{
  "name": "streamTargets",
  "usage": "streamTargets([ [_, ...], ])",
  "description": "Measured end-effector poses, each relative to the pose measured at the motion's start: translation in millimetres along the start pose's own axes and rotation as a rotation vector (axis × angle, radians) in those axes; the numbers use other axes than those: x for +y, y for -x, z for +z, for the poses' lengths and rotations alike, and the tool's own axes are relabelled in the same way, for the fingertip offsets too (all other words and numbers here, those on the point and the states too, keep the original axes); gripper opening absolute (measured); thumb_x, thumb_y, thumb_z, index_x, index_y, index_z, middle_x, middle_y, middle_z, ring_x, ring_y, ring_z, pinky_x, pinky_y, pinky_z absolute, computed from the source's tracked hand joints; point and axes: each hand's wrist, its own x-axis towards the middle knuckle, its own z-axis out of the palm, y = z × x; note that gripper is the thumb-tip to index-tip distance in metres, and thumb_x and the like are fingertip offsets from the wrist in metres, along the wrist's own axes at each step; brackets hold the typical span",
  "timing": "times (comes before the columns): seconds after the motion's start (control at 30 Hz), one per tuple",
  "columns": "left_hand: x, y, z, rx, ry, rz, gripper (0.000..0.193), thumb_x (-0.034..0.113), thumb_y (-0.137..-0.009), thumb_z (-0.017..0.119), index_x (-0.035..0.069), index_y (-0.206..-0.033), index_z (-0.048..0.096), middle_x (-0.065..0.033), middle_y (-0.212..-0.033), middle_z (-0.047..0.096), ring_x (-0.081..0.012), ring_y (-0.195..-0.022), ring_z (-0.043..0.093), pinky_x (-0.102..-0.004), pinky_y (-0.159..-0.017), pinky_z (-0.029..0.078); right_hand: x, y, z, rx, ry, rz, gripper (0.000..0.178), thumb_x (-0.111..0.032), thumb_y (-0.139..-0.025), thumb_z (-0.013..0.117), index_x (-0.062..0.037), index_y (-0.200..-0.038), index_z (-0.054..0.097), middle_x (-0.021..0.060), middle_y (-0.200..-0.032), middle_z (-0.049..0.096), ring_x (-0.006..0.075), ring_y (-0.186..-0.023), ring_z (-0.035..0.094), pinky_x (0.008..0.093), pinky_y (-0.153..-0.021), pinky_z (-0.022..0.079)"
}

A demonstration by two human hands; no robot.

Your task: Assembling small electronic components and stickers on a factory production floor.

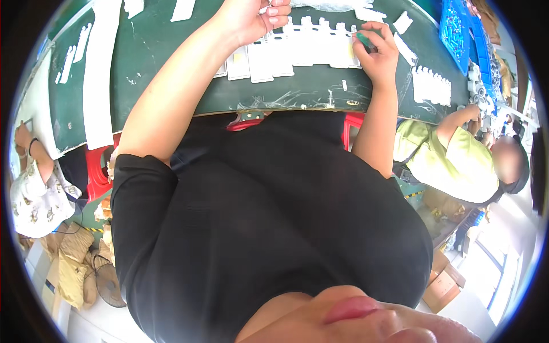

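Note:
A row of white plastic pieces (311,48) with small knobs along its far edge lies near the front of the dark green table (154,63). My left hand (258,20) is at the row's far left end, cut by the upper edge of the picture. Its fingers are curled together, and what they pinch is too small to name. At the row's right end, my right hand (378,54) grips a small green object (363,40) between thumb and fingers. Its fingertips are beside the last white piece, and I cannot tell whether they touch it.
A long white strip (103,68) crosses the table on the left, with narrow white pieces (74,54) beyond it. Another white knobbed piece (432,86) lies at right. A blue tray (456,34) holds small blue parts. Co-workers sit at both sides, one in a yellow-green top (452,163).

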Motion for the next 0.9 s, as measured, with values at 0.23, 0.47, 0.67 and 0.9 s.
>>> streamTargets([
  [0.23, 1.4, 13.0, 15.4, 0.061, -0.028, 0.04, 0.018, 0.019, -0.095, 0.053, 0.007, -0.082, 0.056, 0.0017, -0.061, 0.041, -0.0115, -0.051, 0.038, -0.028, -0.05, 0.033, -10.8, 0.5, 2.8, -0.047, 0.047, 0.035, 0.014, -0.008, -0.078, 0.08, -0.0079, -0.092, 0.079, -0.0011, -0.108, 0.069, 0.007, -0.068, 0.059, 0.0226, -0.052, 0.042],
  [0.47, -3.6, 8.5, 12.1, 0.029, -0.072, 0.012, 0.019, 0.02, -0.096, 0.054, 0.007, -0.082, 0.056, 0.0019, -0.06, 0.042, -0.0115, -0.051, 0.038, -0.0282, -0.051, 0.034, -8.2, 1.5, 1.4, -0.079, 0.069, 0.088, 0.015, -0.009, -0.079, 0.08, -0.0067, -0.094, 0.079, -0.0013, -0.107, 0.07, 0.0063, -0.068, 0.058, 0.0229, -0.053, 0.043],
  [0.67, -2.3, 9.6, 10.1, 0.017, -0.079, 0.02, 0.019, 0.02, -0.096, 0.053, 0.007, -0.082, 0.056, 0.0021, -0.06, 0.041, -0.0114, -0.051, 0.038, -0.0281, -0.05, 0.034, -7.7, 2.7, 2.5, -0.104, 0.035, 0.085, 0.015, -0.009, -0.08, 0.079, -0.0064, -0.095, 0.08, -0.0007, -0.106, 0.071, 0.0063, -0.068, 0.058, 0.0228, -0.053, 0.043],
  [0.9, 2.8, 12.5, 16.1, 0.056, -0.068, 0.033, 0.018, 0.02, -0.095, 0.053, 0.007, -0.083, 0.055, 0.0017, -0.062, 0.042, -0.0114, -0.051, 0.038, -0.0278, -0.05, 0.034, -18.3, 2.9, 0.1, -0.101, 0.029, 0.006, 0.016, -0.003, -0.08, 0.074, -0.0069, -0.094, 0.081, 0.0001, -0.108, 0.071, 0.007, -0.072, 0.061, 0.0219, -0.056, 0.045],
])
